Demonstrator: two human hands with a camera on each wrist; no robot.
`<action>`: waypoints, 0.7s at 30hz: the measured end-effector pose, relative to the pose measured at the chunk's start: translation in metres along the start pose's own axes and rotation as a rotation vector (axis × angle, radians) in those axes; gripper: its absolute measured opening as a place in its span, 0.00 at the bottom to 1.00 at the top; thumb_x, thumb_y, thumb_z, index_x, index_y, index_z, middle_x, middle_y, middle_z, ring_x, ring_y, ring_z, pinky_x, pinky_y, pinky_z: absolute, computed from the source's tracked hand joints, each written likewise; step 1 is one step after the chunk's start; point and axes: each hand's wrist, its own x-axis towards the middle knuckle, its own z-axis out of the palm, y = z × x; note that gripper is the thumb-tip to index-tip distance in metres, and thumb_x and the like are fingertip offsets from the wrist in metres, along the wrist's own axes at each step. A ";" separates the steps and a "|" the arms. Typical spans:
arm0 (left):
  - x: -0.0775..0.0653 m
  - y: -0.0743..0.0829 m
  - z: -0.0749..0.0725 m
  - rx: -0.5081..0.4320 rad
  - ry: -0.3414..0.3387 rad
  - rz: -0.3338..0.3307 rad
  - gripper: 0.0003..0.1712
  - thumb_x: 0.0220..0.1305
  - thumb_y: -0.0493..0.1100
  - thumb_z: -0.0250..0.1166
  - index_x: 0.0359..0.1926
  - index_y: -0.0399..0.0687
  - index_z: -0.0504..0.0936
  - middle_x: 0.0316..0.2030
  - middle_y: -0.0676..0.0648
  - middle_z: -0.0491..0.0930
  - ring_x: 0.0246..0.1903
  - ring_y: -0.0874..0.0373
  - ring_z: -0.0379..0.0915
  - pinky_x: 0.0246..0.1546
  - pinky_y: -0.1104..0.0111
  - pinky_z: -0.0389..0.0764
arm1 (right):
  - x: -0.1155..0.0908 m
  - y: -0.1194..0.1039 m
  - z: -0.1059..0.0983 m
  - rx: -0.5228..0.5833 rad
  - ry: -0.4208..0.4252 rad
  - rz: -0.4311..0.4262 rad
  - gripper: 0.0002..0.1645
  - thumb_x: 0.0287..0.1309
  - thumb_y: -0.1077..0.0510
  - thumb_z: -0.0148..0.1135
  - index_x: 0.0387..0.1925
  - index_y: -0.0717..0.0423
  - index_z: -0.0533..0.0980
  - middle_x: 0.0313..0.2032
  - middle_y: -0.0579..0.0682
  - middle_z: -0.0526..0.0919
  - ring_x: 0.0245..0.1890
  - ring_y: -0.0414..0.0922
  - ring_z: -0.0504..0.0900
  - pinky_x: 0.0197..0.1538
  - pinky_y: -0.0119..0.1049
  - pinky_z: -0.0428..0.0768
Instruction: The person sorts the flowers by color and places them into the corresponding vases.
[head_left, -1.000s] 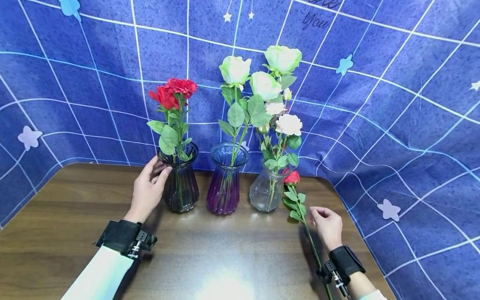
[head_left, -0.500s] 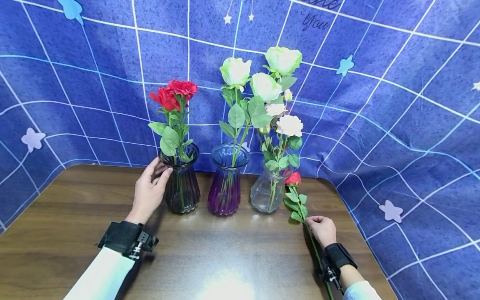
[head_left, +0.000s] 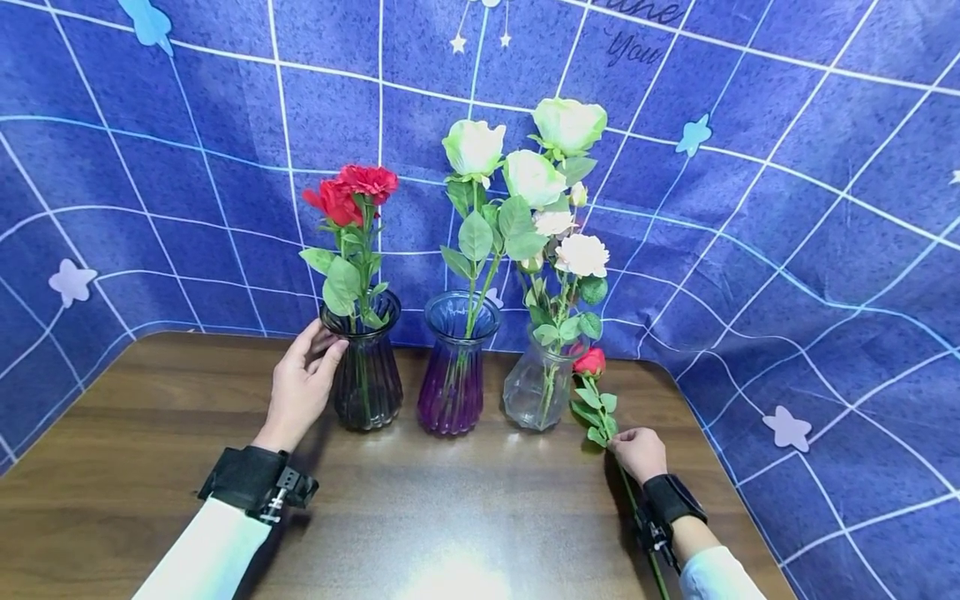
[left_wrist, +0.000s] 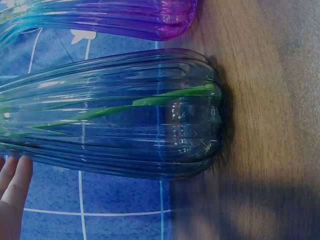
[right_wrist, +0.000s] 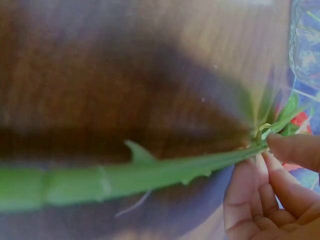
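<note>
My left hand (head_left: 300, 387) holds the neck of a dark ribbed glass vase (head_left: 367, 383), thumb in front and fingers at its left side. Two red flowers (head_left: 351, 193) with green leaves stand in it. The left wrist view shows fingertips (left_wrist: 22, 167) against the dark vase and a green stem (left_wrist: 172, 95) through its glass. At the table's right side my right hand (head_left: 640, 455) pinches the stem of a red rose (head_left: 590, 362) just below its leaves. Thumb and fingers meet on that green stem (right_wrist: 150, 172) in the right wrist view.
A blue-purple vase (head_left: 452, 392) with white-green roses (head_left: 474, 150) stands in the middle. Right of it is a clear glass vase (head_left: 534, 392) with pale pink flowers (head_left: 582, 255). Behind the wooden table (head_left: 420, 508) hangs a blue patterned cloth (head_left: 225, 108).
My right hand has moved left onto the rose stem and now pinches it. My left hand has stayed at the dark vase. The whole head view has shifted slightly.
</note>
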 end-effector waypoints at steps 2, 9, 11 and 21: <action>-0.002 0.010 -0.001 0.004 -0.002 -0.009 0.25 0.65 0.34 0.57 0.62 0.35 0.67 0.52 0.31 0.76 0.44 0.82 0.69 0.45 0.89 0.70 | 0.001 -0.002 -0.002 -0.013 -0.009 -0.009 0.11 0.46 0.58 0.62 0.26 0.64 0.83 0.31 0.61 0.85 0.36 0.60 0.81 0.36 0.45 0.77; 0.003 -0.008 0.001 -0.011 0.002 -0.009 0.25 0.65 0.36 0.58 0.63 0.38 0.68 0.53 0.34 0.76 0.44 0.82 0.69 0.45 0.89 0.71 | 0.001 -0.006 -0.008 -0.026 -0.058 -0.001 0.11 0.45 0.60 0.62 0.29 0.65 0.83 0.30 0.60 0.85 0.32 0.55 0.81 0.34 0.41 0.77; 0.004 -0.016 0.001 -0.013 0.001 -0.003 0.25 0.65 0.37 0.58 0.63 0.41 0.68 0.53 0.36 0.77 0.45 0.81 0.69 0.45 0.88 0.72 | 0.000 -0.007 -0.012 -0.017 -0.060 0.011 0.12 0.46 0.60 0.61 0.30 0.65 0.83 0.31 0.60 0.85 0.33 0.56 0.81 0.34 0.40 0.76; 0.006 -0.023 0.001 -0.010 0.007 0.014 0.25 0.65 0.40 0.58 0.63 0.43 0.69 0.52 0.37 0.77 0.46 0.80 0.70 0.45 0.88 0.72 | -0.007 -0.011 -0.049 0.123 0.084 0.066 0.16 0.54 0.58 0.59 0.38 0.67 0.81 0.39 0.63 0.84 0.40 0.56 0.80 0.38 0.37 0.73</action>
